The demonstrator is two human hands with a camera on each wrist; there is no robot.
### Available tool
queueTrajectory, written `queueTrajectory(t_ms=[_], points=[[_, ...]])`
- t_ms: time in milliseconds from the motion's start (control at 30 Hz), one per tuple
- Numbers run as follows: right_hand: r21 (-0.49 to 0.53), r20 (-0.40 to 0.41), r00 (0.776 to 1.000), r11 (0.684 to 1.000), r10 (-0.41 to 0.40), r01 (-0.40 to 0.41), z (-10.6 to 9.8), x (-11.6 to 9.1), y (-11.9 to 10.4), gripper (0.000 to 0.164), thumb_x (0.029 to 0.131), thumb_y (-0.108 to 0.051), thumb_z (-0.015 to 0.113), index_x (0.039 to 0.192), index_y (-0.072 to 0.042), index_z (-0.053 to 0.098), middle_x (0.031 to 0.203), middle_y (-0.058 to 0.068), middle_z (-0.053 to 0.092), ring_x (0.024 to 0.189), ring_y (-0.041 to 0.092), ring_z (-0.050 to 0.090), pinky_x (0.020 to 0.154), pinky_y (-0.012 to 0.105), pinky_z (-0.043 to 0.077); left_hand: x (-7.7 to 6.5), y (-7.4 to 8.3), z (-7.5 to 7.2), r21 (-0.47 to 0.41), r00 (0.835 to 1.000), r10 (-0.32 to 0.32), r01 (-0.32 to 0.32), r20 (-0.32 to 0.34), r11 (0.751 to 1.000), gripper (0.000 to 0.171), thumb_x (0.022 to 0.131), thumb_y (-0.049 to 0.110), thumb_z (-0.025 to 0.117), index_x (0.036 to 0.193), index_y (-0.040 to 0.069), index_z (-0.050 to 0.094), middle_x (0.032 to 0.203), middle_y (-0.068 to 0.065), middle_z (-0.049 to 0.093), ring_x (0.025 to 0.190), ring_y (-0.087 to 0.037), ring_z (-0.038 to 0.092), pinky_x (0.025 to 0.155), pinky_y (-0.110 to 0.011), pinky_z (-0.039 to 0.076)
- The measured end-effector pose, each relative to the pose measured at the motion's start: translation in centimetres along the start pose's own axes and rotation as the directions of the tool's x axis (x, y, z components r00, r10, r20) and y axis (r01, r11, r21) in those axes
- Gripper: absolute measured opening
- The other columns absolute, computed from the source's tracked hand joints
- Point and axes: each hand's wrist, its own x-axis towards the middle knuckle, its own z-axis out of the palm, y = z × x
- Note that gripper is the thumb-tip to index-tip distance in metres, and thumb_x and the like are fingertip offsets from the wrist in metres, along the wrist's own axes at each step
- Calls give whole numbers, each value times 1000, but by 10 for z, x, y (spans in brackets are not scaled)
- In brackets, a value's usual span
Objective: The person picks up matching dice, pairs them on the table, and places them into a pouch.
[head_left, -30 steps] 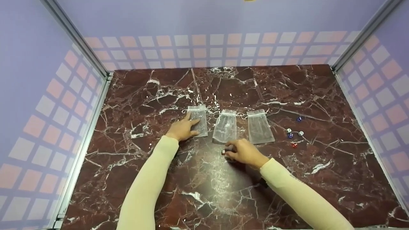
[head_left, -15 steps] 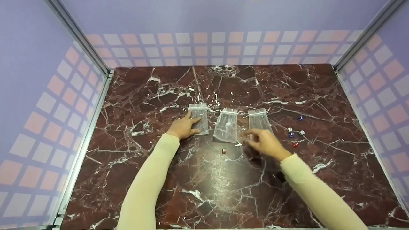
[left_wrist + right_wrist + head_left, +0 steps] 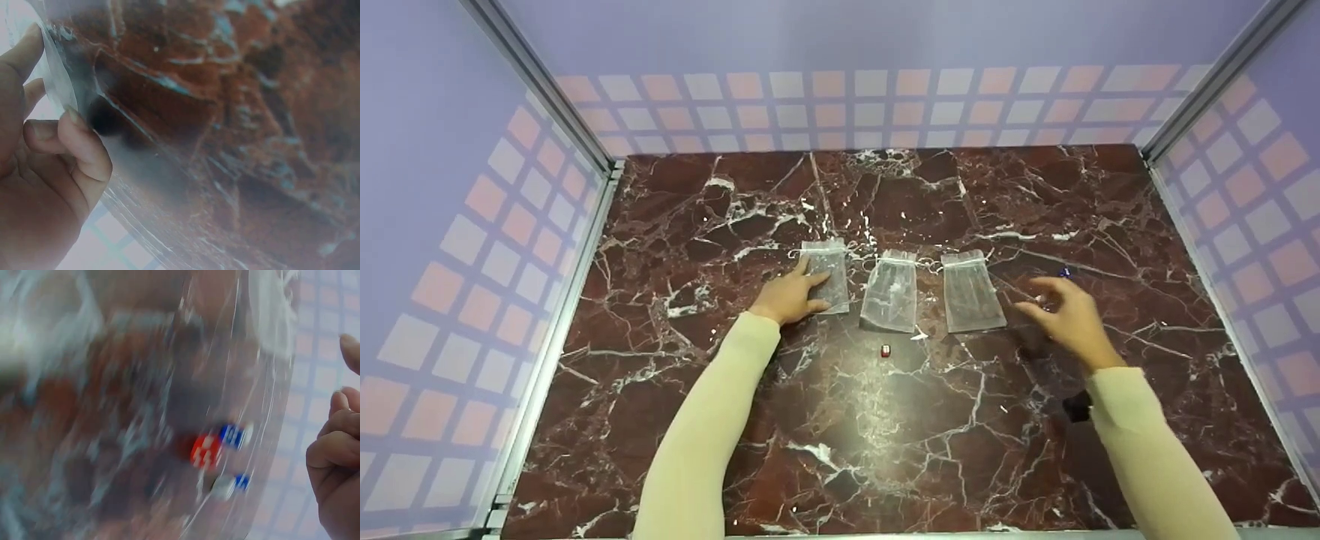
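Observation:
In the head view my left hand (image 3: 787, 296) rests spread on the left of three sheer white drawstring bags (image 3: 835, 277). The middle bag (image 3: 890, 296) and the right bag (image 3: 973, 296) lie flat beside it. A single red die (image 3: 886, 350) sits just in front of the middle bag. My right hand (image 3: 1069, 319) hovers over the dice at the right, thumb and fingers apart with nothing between them. The right wrist view shows a red die (image 3: 206, 451), a blue die (image 3: 232, 435) and a white die (image 3: 223, 487) near that hand; the hand hides most of these dice from the head view.
The dark red marbled tabletop (image 3: 930, 435) is bounded by a tiled back wall (image 3: 870, 105) and side panels in metal frames. One blue die (image 3: 1064, 272) shows just beyond my right hand's fingers.
My right hand has let go of the red die in front of the middle bag and moved right, over to the group of dice. My left hand stays on the left bag.

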Motion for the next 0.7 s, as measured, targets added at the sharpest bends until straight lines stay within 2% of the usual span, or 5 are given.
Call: queueTrajectory(t_ms=[67, 200, 333, 500, 700], points=[[-8, -14, 999, 999, 32, -32, -7, -5, 9, 41, 79, -7, 84, 113, 7, 67, 91, 23, 64, 81, 34, 59, 72, 37, 46, 0, 0, -1, 3, 1000, 1, -1, -1, 1000, 70, 92, 52, 64, 153, 27, 39, 162, -20, 12, 122, -49, 51, 97, -58, 46], [-22, -11, 996, 995, 94, -94, -16, -18, 24, 36, 82, -11, 82, 111, 6, 69, 90, 21, 64, 79, 34, 57, 69, 27, 40, -1, 0, -3, 1, 1000, 2, -2, 1, 1000, 70, 92, 52, 63, 153, 27, 39, 162, -20, 11, 122, -48, 52, 98, -58, 45], [-30, 10, 989, 989, 146, -146, -21, -31, 35, 33, 84, -14, 80, 109, 5, 70, 86, 17, 64, 74, 23, 54, 64, 20, 38, -2, 1, -4, -2, 1000, -4, 4, 6, 1000, 70, 92, 51, 64, 153, 27, 38, 162, -19, 10, 121, -49, 52, 96, -57, 47], [-24, 90, 972, 977, 215, -214, -24, -43, 43, 38, 85, -23, 80, 109, 4, 69, 79, 8, 59, 66, 12, 49, 60, 20, 39, -1, 1, -4, -15, 1000, -7, 7, 3, 1000, 70, 92, 48, 65, 153, 26, 39, 162, -19, 11, 121, -51, 51, 96, -56, 47], [-52, 140, 958, 968, 250, -245, -24, -48, 48, 38, 85, -24, 80, 106, 6, 68, 75, 5, 55, 58, 10, 45, 56, 22, 37, -1, 2, -3, -28, 1000, -7, 7, 9, 1000, 69, 93, 48, 65, 153, 27, 38, 162, -19, 10, 122, -49, 51, 95, -56, 47]])
